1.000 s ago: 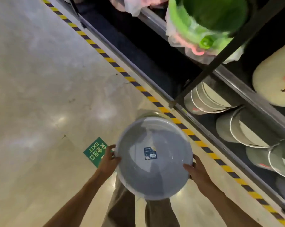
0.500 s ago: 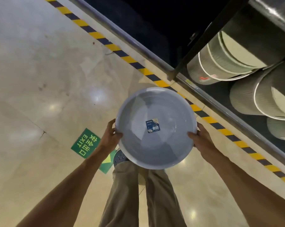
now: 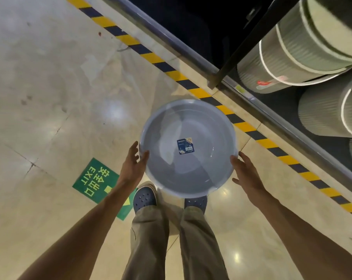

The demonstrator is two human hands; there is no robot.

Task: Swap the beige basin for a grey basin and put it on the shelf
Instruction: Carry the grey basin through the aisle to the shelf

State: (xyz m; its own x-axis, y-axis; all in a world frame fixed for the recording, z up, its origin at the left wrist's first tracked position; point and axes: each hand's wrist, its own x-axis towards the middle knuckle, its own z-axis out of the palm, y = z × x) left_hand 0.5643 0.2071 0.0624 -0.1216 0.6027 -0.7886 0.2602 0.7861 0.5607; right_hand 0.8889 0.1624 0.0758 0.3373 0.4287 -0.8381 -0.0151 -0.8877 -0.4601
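Note:
I hold a round grey basin (image 3: 188,158) level in front of me, open side up, with a small blue label stuck in its bottom. My left hand (image 3: 133,164) presses its left rim with the thumb on the edge and the fingers spread. My right hand (image 3: 244,172) presses the right rim the same way. The basin hangs above my shoes and hides part of the right one. The shelf's low metal edge (image 3: 252,98) runs diagonally to the right of the basin.
Stacks of ribbed grey-green tubs (image 3: 292,57) lie on their sides on the bottom shelf at the right. A black upright post (image 3: 241,47) stands at the shelf front. Yellow-black floor tape (image 3: 191,85) borders the shelf. A green EXIT sticker (image 3: 96,178) lies left of my feet.
My view has tipped downward and the upper shelves have left the frame. The basin stays between my hands, and my fingers have gone from curled over the rim to flatter and spread.

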